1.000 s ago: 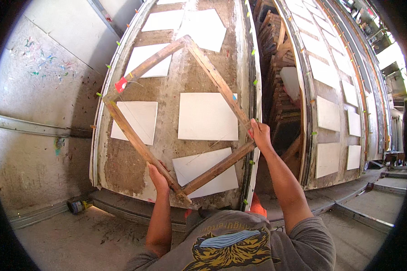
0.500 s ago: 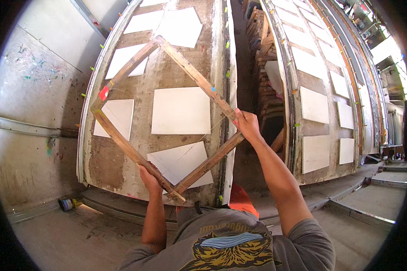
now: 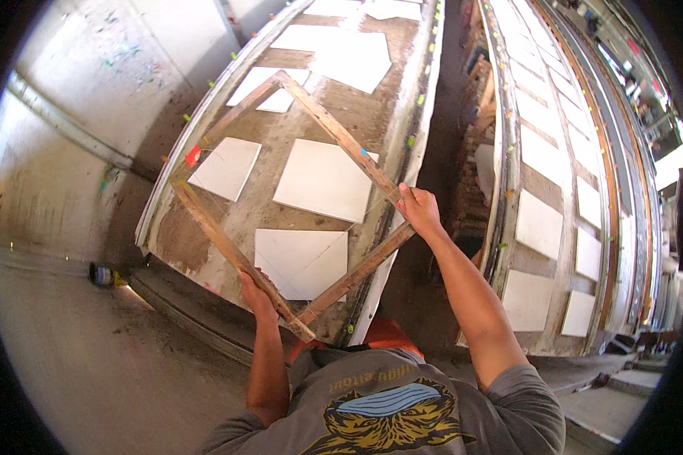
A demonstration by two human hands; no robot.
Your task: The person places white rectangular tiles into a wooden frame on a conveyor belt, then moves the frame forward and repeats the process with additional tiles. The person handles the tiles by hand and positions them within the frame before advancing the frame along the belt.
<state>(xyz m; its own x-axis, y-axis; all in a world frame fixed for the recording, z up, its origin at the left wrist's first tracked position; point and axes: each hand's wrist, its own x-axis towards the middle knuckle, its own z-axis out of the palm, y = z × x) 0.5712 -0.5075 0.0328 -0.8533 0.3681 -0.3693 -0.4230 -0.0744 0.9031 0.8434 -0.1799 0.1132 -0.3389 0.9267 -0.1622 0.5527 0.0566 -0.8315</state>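
Both my hands hold a large, worn wooden frame [image 3: 334,125], tilted like a diamond above the long table [image 3: 176,241]. My left hand [image 3: 256,296] is closed round the lower left bar, close to the near corner. At the right corner, the fingers of my right hand [image 3: 420,208] grip the wood. Thin lines, like threads, run across the frame's opening, through which the table shows. Under it lie a white panel [image 3: 302,262] nearest me, a larger white panel [image 3: 319,182] behind that, and another white panel [image 3: 228,168] to the left. A red patch marks the frame's left side.
More white panels [image 3: 353,61] lie farther along this table. A second long table [image 3: 493,303] on the right, across a narrow aisle, bears rows of white panels [image 3: 540,224]. Stacked wooden pieces [image 3: 478,95] fill part of the gap. A paint-marked wall [image 3: 121,68] stands left.
My view has turned, so the tables appear slanted and shifted. Both hands keep their grip on the frame, which now sits slightly differently over the panels.
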